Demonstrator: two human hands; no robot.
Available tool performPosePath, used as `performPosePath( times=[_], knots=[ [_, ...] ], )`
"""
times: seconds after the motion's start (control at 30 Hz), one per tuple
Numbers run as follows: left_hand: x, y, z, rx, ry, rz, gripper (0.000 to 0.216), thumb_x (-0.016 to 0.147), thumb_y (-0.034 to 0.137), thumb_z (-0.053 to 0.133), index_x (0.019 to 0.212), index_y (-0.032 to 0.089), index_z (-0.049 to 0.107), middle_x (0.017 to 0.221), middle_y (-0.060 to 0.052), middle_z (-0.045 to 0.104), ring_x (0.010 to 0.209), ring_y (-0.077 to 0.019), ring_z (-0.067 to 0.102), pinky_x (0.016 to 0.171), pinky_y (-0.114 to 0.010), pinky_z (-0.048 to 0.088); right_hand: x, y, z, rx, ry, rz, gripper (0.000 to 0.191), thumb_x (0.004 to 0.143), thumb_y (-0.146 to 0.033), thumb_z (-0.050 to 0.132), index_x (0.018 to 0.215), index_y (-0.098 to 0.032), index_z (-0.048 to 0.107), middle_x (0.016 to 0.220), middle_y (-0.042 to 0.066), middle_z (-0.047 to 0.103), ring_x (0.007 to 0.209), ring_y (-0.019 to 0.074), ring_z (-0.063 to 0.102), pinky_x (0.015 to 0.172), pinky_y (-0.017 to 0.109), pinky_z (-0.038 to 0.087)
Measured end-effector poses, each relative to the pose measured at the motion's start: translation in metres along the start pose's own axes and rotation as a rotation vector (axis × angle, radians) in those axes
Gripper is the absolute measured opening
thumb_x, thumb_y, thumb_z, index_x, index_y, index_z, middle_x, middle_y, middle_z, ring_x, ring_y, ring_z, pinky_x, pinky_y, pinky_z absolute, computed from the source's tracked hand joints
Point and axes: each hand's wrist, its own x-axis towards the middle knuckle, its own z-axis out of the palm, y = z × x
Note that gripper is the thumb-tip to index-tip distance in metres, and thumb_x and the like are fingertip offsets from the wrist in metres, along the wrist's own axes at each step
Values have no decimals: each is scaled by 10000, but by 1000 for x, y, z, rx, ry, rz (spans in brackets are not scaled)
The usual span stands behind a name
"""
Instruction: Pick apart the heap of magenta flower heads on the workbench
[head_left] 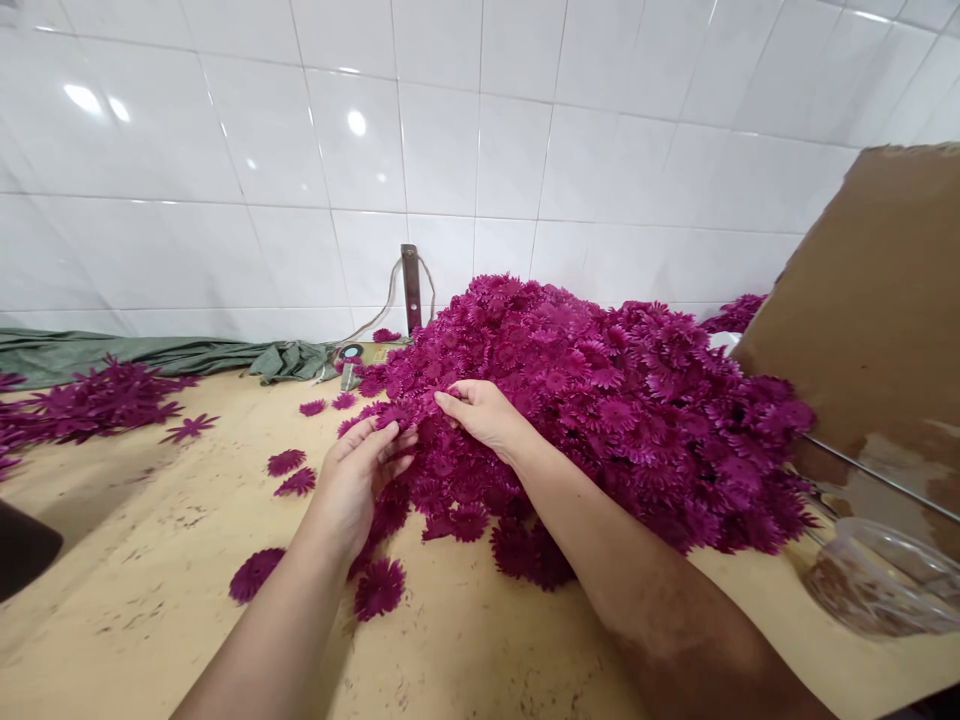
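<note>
One view: the head cam you wear. Looks forward and down from above the bench (469, 655), close in, wide field. Your left hand (355, 482) and right hand (486, 414) sit near mid-frame; bench fills the lower part, tiled wall (442, 160) faces you up top.

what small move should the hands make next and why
Probably bring the right hand a little toward the left hand, to steady the purple flower that appears to lie at the left hand's grip. The two hands are close but apart in front of the flower pile, and I can't tell whether the right one holds anything.
</note>
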Motion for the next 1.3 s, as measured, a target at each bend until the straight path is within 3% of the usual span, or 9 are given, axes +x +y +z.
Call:
performPosePath(
  times=[0.2,0.4,0.53,0.73,0.83,0.9,1.03,1.2,1.3],
  knots=[
    [1,3,0,-144,67,-177,87,587,105,571,584,166,509,524,33,526,479,-84,541,419,-164,427,-5,3,0,-178,-5,-56,423,657,-497,602,537,-186,341,500,-81,298,473,57,274,476,222,210],
    [1,-6,1,-48,-94,-22,273,491,198,765,723,164,625,709,20,623,629,-92,565,600,-223,515,-12,-2,9,12,-176,-10,468,674,-578,553,541,-188,331,493,-86,268,467,54,227,474,224,186],
    [5,-9,-2,106,-101,63,334,390,306,820,550,140,578,528,36,563,511,-60,486,502,-167,431,-8,2,11,105,-195,-7,499,639,-618,564,538,-192,324,485,-85,271,463,58,234,482,225,205],
    [17,-4,-16,210,70,108,373,366,372,801,569,148,583,460,50,527,422,-57,413,419,-186,323,-2,-2,-9,-161,100,20,367,771,-477,492,573,-188,382,530,-57,348,502,87,350,555,246,322],
    [18,-3,-15,303,124,107,369,361,346,790,627,153,624,526,33,584,474,-84,478,451,-198,339,-2,-5,-17,-512,251,-7,222,726,-368,588,804,-160,567,797,42,532,765,168,512,739,313,392],
    [17,-5,-13,358,126,135,361,369,332,784,651,156,644,559,23,607,519,-97,504,499,-205,369,-4,-8,-16,-652,277,-68,362,704,-366,620,997,-155,597,1017,118,539,969,234,507,853,370,377],
    [19,-7,-13,428,19,207,309,440,396,761,560,159,603,494,19,571,483,-89,459,493,-206,355,-11,-13,-3,-631,79,-167,341,782,-409,531,951,-141,657,983,124,614,917,223,562,844,365,410],
    [18,-7,-12,471,-6,218,366,480,481,721,471,173,524,411,20,507,397,-77,390,409,-200,284,-17,-8,17,-357,-106,-145,339,704,-402,635,927,-146,641,907,84,655,801,169,598,750,304,460],
    [13,-9,-7,521,12,196,428,506,524,693,412,179,457,341,58,373,346,-46,254,366,-197,192,-17,-5,24,-143,-188,-119,206,723,-286,626,870,-141,622,822,51,644,749,128,592,736,272,465]
  ],
)
